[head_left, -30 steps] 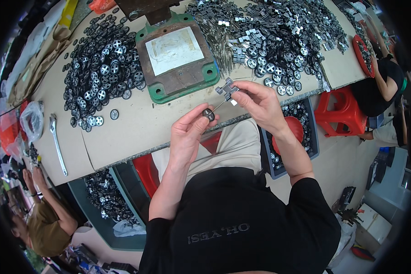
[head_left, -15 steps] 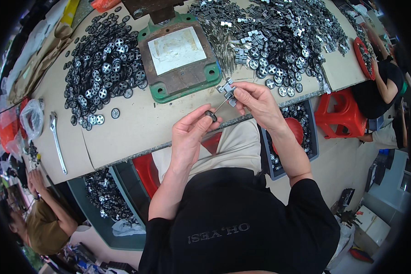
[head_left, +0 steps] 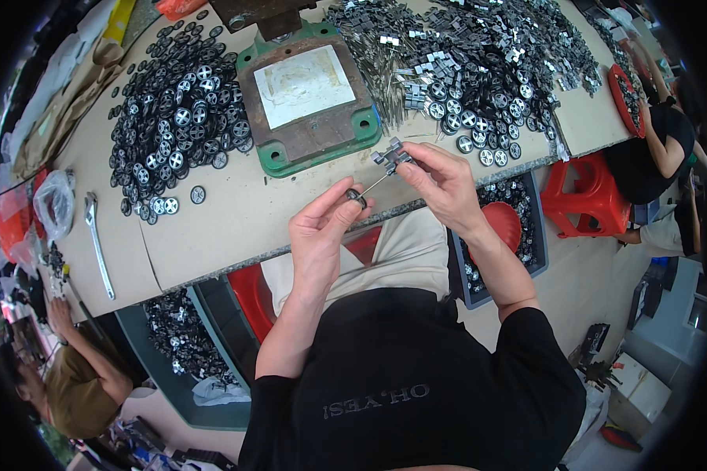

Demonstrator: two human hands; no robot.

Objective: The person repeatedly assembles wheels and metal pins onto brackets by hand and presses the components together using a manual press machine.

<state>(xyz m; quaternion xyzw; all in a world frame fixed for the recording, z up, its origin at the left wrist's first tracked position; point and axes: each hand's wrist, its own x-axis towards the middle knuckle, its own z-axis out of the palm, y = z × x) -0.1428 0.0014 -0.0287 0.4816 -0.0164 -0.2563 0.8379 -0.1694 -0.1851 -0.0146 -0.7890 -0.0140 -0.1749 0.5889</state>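
Note:
Above the table's front edge, my left hand [head_left: 320, 228] pinches a small black toy wheel [head_left: 356, 198] between thumb and fingertips. A thin metal axle [head_left: 377, 185] runs from the wheel up toward my right hand [head_left: 444, 187]. My right hand is closed on a grey plastic part [head_left: 391, 155] with blocky ends, and the axle reaches to it. The fingers hide whether the axle passes through the part. Just beyond my hands sits a green and brown press base [head_left: 314, 141] with a pale sheet [head_left: 305, 86] on it.
Loose wheels [head_left: 182, 118] are heaped left of the press. Metal axles [head_left: 377, 74], grey parts [head_left: 448, 59] and more wheels [head_left: 487, 118] lie right. A wrench [head_left: 98, 243] rests at left. Bins [head_left: 204, 314] [head_left: 540, 228] stand below the table; other people sit at both sides.
My left hand has shifted slightly left with the wheel, which has turned a little. The grey part in my right hand has tilted and moved slightly left and down.

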